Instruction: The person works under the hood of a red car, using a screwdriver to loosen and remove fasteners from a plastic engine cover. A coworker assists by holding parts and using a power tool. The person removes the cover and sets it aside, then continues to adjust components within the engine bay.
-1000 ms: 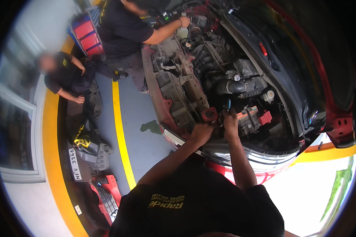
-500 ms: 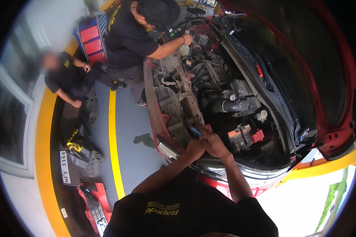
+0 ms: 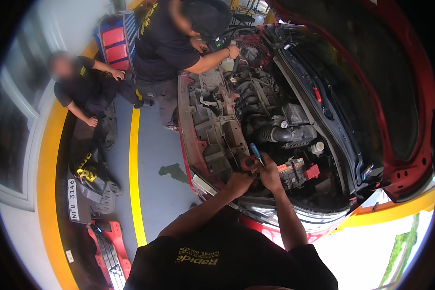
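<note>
At the near front corner of a red car's engine bay, both my hands work close together. My right hand [image 3: 270,175] is closed around a slim blue-handled tool [image 3: 256,152], whose blue end sticks up past the fingers; its other end is hidden. Just to the left, my left hand [image 3: 239,183] has its fingers curled down beside the headlight [image 3: 256,202], and what they grip is out of sight. A reddish metal bracket [image 3: 249,163] lies just beyond the hands. The battery [image 3: 291,173] with its red terminal cover is right of my right hand.
A co-worker [image 3: 164,43] leans over the bay's far end; another person [image 3: 82,87] sits at the left. The raised hood [image 3: 411,121] stands at the right. A red-handled tool [image 3: 317,94] rests below the windshield. Removed car parts [image 3: 112,256] lie along the left wall.
The blue-handled tool has swung more upright, and my right hand has shifted slightly right. My left hand stays close by. The seated person's arm has moved outward.
</note>
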Available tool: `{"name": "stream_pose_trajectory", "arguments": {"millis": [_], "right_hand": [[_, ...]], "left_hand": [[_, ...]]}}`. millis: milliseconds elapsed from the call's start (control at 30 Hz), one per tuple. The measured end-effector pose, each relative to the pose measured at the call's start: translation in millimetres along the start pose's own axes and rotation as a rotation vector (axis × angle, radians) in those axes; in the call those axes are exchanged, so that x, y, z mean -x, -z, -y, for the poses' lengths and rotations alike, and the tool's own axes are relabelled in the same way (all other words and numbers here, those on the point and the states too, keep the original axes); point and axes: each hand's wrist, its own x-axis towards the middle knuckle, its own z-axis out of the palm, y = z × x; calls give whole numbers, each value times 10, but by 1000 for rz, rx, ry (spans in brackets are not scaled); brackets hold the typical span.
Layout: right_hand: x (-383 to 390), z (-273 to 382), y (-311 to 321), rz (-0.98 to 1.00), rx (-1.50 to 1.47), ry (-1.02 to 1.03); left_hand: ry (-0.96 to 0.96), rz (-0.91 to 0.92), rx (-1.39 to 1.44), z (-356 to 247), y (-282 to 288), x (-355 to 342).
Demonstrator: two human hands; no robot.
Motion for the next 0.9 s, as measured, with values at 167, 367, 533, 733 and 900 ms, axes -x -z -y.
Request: {"name": "stream_pose_trajectory", "arguments": {"millis": [167, 367, 533, 733, 900], "right_hand": [[54, 2, -88, -111, -61, 102], [36, -190, 56, 86, -281, -146], [109, -183, -40, -115, -70, 38], [87, -84, 236, 298, 199, 264], [167, -20, 233, 65, 472, -273]], "left_hand": [[14, 60, -81, 28, -19, -7], [6, 81, -10, 7, 26, 6], [36, 71, -81, 9, -23, 5], [-79, -115, -35, 46, -45, 14], [-30, -52, -96, 14, -33, 20]]}}
